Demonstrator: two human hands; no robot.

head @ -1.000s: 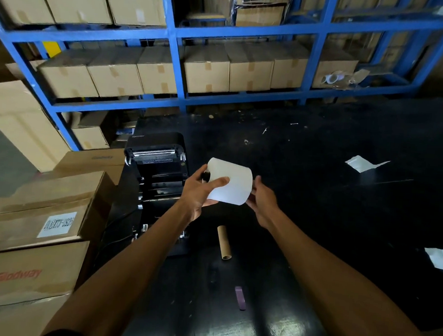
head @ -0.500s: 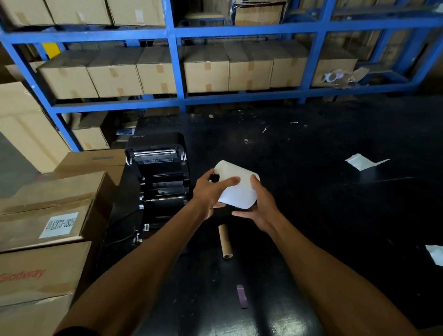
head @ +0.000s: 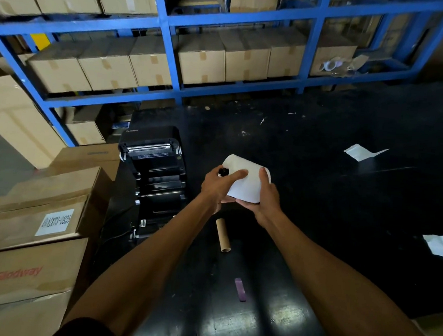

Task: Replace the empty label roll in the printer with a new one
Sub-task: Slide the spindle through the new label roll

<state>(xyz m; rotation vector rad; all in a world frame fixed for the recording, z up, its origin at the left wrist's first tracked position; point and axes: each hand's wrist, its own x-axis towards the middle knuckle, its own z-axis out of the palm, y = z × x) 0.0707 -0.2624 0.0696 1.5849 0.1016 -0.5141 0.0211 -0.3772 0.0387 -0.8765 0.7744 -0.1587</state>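
Observation:
Both hands hold a new white label roll [head: 245,181] above the black table, just right of the printer. My left hand [head: 217,186] grips its left end, where a black spindle tip [head: 223,171] sticks out. From below and the right, my right hand [head: 264,200] cups the roll. The black label printer [head: 154,168] stands with its lid open at the table's left edge. An empty brown cardboard core [head: 223,235] lies on the table below my hands.
Cardboard boxes [head: 30,221] are stacked left of the table. Blue shelving [head: 171,44] with several boxes runs along the back. On the black table [head: 344,204] lie a purple strip [head: 240,289] and white paper scraps [head: 362,152].
The roll has turned in my hands and dropped a little. My right hand moved from the roll's right end to under it, thumb on its top.

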